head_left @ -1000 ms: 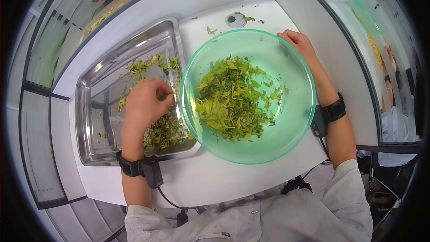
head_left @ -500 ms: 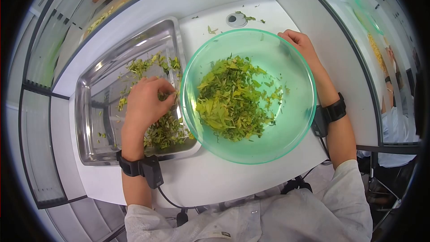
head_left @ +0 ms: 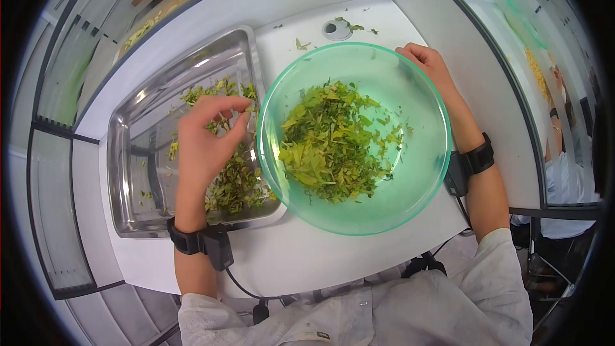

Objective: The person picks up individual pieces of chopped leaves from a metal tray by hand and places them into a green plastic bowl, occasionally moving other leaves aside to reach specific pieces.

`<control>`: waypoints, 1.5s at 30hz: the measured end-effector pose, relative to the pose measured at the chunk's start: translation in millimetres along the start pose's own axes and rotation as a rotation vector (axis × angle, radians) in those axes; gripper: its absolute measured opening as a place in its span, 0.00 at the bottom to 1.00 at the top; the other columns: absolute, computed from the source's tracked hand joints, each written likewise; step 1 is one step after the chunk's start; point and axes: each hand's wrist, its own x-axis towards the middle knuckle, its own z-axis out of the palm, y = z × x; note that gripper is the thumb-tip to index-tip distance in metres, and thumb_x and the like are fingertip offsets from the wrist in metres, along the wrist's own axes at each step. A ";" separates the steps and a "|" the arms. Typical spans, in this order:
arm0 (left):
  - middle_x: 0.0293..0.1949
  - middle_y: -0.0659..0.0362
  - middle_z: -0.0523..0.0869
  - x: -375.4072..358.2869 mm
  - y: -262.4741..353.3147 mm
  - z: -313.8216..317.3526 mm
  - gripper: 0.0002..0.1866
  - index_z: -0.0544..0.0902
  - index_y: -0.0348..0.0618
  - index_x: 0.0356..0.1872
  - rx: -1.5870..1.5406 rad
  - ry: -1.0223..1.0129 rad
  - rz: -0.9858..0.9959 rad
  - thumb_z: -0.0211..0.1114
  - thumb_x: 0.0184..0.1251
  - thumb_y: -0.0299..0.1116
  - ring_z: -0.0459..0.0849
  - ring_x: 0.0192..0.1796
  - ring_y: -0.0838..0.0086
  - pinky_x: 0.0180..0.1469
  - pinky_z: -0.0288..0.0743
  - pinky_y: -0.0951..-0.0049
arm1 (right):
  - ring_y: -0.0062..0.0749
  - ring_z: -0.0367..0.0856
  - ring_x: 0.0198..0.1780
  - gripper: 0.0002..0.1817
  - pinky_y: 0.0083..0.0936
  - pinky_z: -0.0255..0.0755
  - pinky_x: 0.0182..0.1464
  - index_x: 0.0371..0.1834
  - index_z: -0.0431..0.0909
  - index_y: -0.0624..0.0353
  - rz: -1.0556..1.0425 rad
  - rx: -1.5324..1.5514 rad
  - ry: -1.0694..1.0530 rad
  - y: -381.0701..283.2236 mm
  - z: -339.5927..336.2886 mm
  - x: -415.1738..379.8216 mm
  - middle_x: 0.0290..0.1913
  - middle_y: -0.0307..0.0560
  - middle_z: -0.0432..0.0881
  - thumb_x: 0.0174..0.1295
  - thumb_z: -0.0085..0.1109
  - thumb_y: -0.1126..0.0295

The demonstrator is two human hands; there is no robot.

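Note:
Over the metal tray, my left hand has its thumb and forefinger pinched together near the tray's right side. Whatever sits between those fingertips is too small to make out. Loose green leaves lie in the tray beneath and around the hand. To the right, a translucent green bowl holds a heap of chopped leaves, mostly on its left side. My right hand is curled at the bowl's upper right rim, its fingertips partly hidden.
Stray leaf bits lie by a round cable grommet at the back of the white table. Upright partitions close in the back and sides. A cable hangs from the left wrist device.
My left hand has lifted slightly and its fingers have straightened into a pinch above the leaves. The bowl has shifted a touch to the left. My right hand stays at the rim.

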 end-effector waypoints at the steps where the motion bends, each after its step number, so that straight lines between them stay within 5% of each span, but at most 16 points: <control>1: 0.31 0.62 0.86 0.1 -0.4 -0.2 0.11 0.87 0.43 0.36 -0.015 -0.001 0.031 0.70 0.51 0.21 0.77 0.32 0.76 0.39 0.73 0.76 | 0.10 0.66 0.25 0.18 0.15 0.62 0.27 0.26 0.77 0.60 -0.001 0.009 -0.003 0.1 0.4 -0.1 0.21 0.29 0.71 0.69 0.56 0.58; 27: 0.31 0.61 0.85 -1.2 1.2 -5.6 0.10 0.86 0.41 0.33 -0.155 -0.040 0.129 0.64 0.49 0.17 0.79 0.35 0.77 0.42 0.73 0.77 | 0.11 0.65 0.25 0.19 0.15 0.62 0.27 0.25 0.77 0.61 0.001 0.024 -0.012 -2.0 1.1 -1.0 0.21 0.30 0.71 0.70 0.56 0.58; 45: 0.29 0.62 0.83 -1.8 5.1 -4.3 0.09 0.85 0.40 0.30 -0.213 -0.096 0.125 0.70 0.45 0.20 0.78 0.33 0.77 0.39 0.72 0.77 | 0.10 0.66 0.25 0.18 0.15 0.62 0.28 0.26 0.77 0.61 0.011 0.024 -0.010 -4.2 1.4 -1.7 0.21 0.29 0.72 0.69 0.56 0.59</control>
